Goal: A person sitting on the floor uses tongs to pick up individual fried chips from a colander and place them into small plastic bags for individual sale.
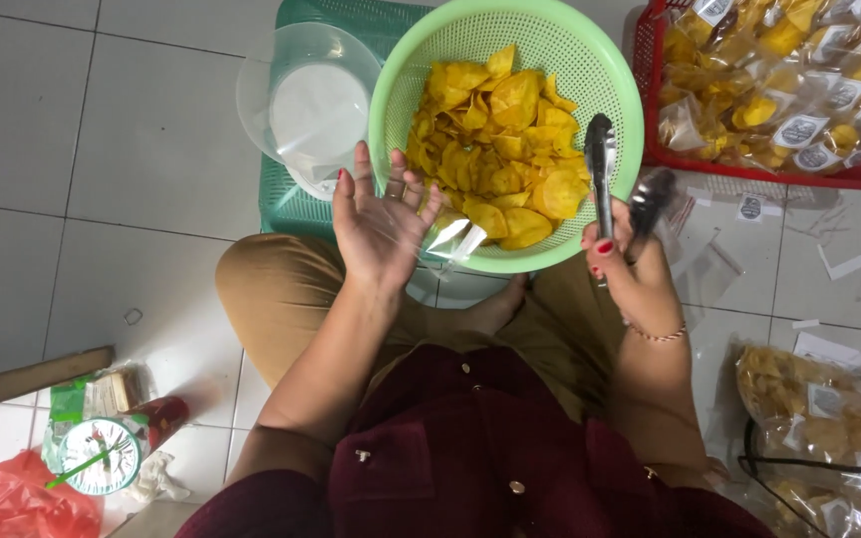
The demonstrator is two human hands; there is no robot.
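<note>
Two tong tips (602, 149) (one blurred) over chips (495, 139)

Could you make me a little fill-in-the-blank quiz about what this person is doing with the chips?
1. The right hand holds metal ____ over the colander.
2. The yellow chips lie in a round colander coloured light ____.
3. The left hand is open, with a clear plastic ____ at its fingertips.
4. The bagged chips at the top right sit in a ____ basket.

Missing words: tongs; green; bag; red
</note>
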